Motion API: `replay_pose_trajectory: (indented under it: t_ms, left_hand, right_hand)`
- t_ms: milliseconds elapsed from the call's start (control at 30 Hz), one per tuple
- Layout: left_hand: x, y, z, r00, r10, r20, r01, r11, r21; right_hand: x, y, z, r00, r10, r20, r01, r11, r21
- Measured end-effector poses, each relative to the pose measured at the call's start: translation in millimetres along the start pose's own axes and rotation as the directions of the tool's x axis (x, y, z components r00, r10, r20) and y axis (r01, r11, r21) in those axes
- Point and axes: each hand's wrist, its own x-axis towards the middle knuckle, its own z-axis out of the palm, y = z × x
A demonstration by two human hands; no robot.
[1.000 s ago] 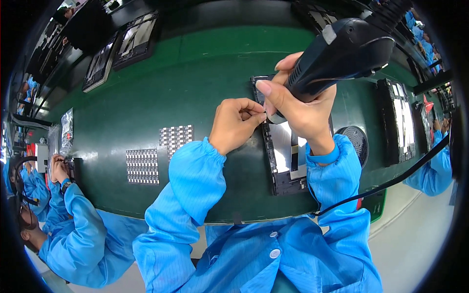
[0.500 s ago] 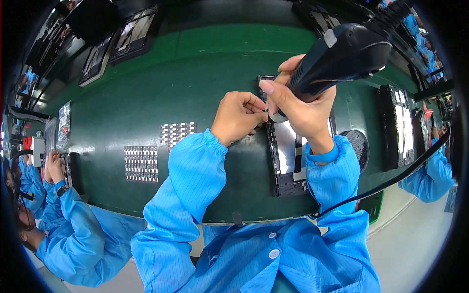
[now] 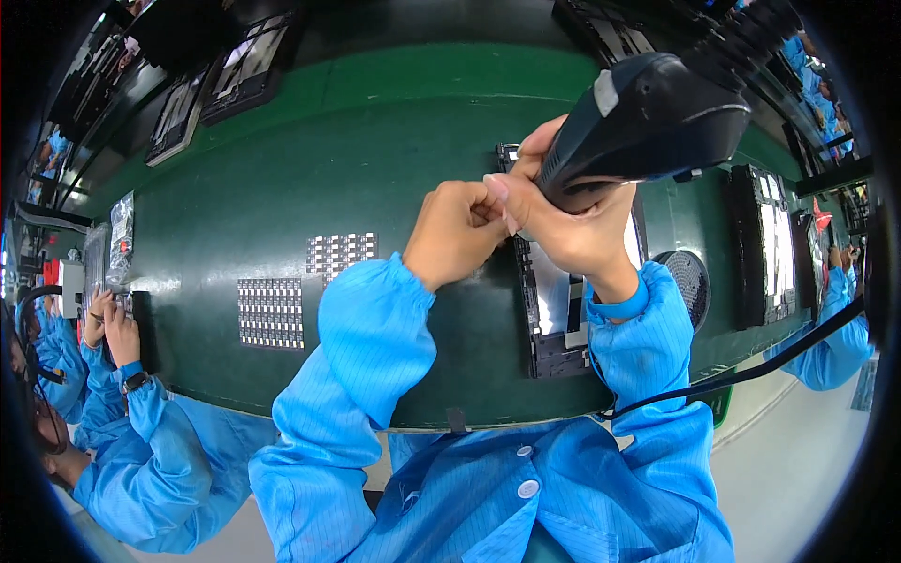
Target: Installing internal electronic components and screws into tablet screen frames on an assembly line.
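1. Nearest, a black cable [image 3: 741, 366] crosses in front of the right sleeve [image 3: 643, 328] and runs off to the right; it could drag on that forearm.
2. The black-framed panel [image 3: 560, 361] lies on the desk [image 3: 404, 141], its near end in plain view, its middle and far part largely behind the right hand [image 3: 587, 235].
3. The right hand is wrapped around a black handheld tool [image 3: 648, 127] above the panel, its thumb and fingertips reaching toward the other hand.
4. The left hand [image 3: 450, 230] is curled with its fingertips drawn together at the panel's left edge, where both hands meet; whether they pinch anything small, I cannot tell.
5. The work on this panel looks under way rather than finished, with both hands occupied at that edge. How much of the edge is done or left is hidden by fingers and tool.
6. To the left, two sheets of small parts [image 3: 271, 312] lie flat, apart from the hands; just right of the right sleeve is a round black mesh piece [image 3: 690, 281].
7. Farther right stands a stack of panels [image 3: 774, 244]; at far left, a co-worker's hands [image 3: 120, 333] are busy near a clear bag [image 3: 121, 239].
8. Farthest off, more framed panels [image 3: 249, 70] rest beyond the desk's green strip; their state is unclear.
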Motion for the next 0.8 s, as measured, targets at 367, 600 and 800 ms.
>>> replay_pose_trajectory:
  t_ms: [367,600,800]
  left_hand:
    - [-117,-20,-18,0.939,0.306,-0.160,0.043,0.357,0.933]
    - [-106,-23,-33,0.842,0.471,0.264,-0.484,0.439,0.757]
    - [-97,-22,-59,0.835,0.526,-0.162,-0.166,0.522,0.836]
  right_hand:
    - [-1,-8,1,0.990,0.139,-0.007,-0.137,0.985,0.108]
    - [-2,-8,-2,0.984,0.173,-0.040,-0.168,0.981,0.096]
    - [-3,-8,-1,0.976,0.203,-0.083,-0.191,0.973,0.128]
